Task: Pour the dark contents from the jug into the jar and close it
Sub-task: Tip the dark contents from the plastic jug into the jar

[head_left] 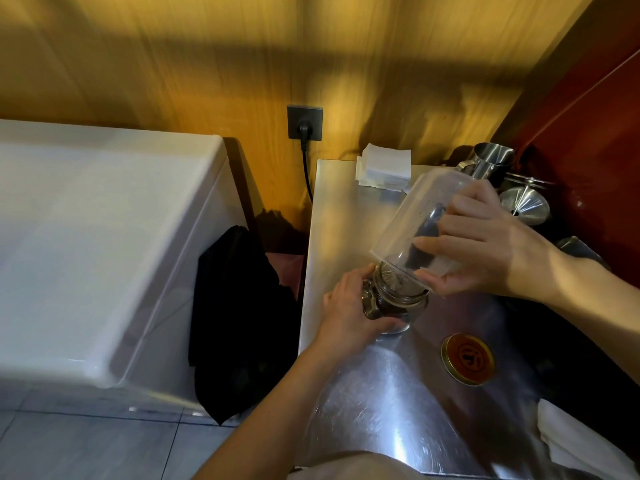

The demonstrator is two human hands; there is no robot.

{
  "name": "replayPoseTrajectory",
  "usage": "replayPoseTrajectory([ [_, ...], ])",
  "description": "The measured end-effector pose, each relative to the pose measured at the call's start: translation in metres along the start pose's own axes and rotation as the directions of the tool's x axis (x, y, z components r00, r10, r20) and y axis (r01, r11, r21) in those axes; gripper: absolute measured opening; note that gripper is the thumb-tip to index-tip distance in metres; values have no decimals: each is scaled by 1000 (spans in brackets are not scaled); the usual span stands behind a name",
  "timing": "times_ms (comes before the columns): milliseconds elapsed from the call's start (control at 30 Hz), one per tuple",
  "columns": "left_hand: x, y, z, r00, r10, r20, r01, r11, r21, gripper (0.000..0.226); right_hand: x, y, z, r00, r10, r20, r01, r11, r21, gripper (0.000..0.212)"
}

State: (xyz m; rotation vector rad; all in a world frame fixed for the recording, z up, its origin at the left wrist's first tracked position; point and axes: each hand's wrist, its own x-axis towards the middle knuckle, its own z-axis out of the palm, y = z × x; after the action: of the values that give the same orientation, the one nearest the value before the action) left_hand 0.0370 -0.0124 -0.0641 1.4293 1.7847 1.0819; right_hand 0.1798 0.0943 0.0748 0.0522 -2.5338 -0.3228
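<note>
A clear plastic jug [420, 216] is tipped mouth-down over a small glass jar [398, 299] that stands on the steel counter [353, 216]. My right hand [481, 240] grips the jug from its right side. Only a dark smear clings inside the jug's wall. The jar holds dark contents and has a wire clasp on its left. My left hand [349, 310] wraps around the jar's left side and holds it steady. A gold-rimmed lid [467, 358] lies flat on the counter, to the right of the jar.
Steel pitcher [490, 161] and steel funnel [526, 204] stand at the counter's back right, with a stack of white napkins [384, 166] behind the jug. A white cloth [571, 441] lies front right. A white chest appliance [104, 237] and black cloth [239, 323] are left of the counter.
</note>
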Motion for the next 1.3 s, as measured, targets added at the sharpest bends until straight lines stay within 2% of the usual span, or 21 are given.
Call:
replayPoseTrajectory([
  [233,1,0,0,1000,3,-1,-3,1000,11,81,-3,-4,-2,1000,6,12,-5,998,-68,26],
  [533,2,-1,1,1000,-3,-10,4,1000,11,81,-4,-6,-4,1000,-26,3,26,998,-55,25],
  [967,-1,-2,4,1000,-4,-5,4,1000,-2,79,3,-9,-11,999,26,32,-28,998,58,28],
  [1100,-1,-2,5,1000,-7,-1,7,1000,-8,79,1,-9,-7,1000,11,19,-11,1000,10,27],
  [1300,-2,-1,4,1000,-4,-3,4,1000,-4,79,0,-12,-12,1000,20,11,-21,999,34,27],
])
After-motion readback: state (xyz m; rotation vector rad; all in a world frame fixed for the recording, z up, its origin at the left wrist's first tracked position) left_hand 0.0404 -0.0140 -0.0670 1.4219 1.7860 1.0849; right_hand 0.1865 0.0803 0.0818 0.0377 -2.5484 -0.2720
